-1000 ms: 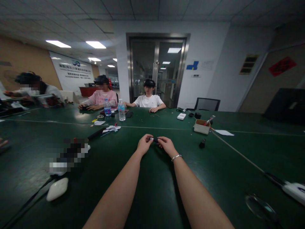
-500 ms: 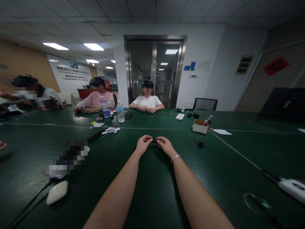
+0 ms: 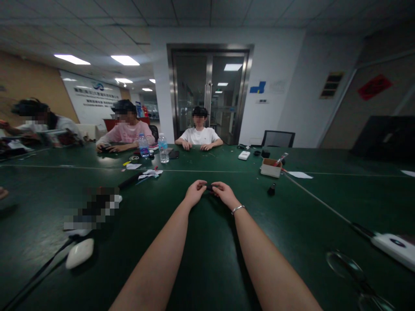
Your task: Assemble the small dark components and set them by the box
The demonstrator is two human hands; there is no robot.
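Note:
Between my two hands is a small dark object (image 3: 209,188), too small to name, held just over the green table (image 3: 207,259). My left hand (image 3: 196,193) pinches its left end with thumb and fingertips. On the other end, the fingers of my right hand (image 3: 226,194) are closed; a silver bracelet (image 3: 237,209) circles that wrist. Parts of the object are hidden behind my fingertips. To the right of my right hand, a small black piece (image 3: 271,189) stands on the table.
A small open box (image 3: 271,168) with things in it stands right of centre. Two plastic bottles (image 3: 164,149), papers (image 3: 150,173) and a white case (image 3: 80,253) are on the left. Eyeglasses (image 3: 346,265) and a white device (image 3: 394,248) lie on the right. Several people sit across.
My hands stay pinched on the small dark object, with little movement. The whole view has shifted slightly. Across the table, the hands of the person in white have moved apart.

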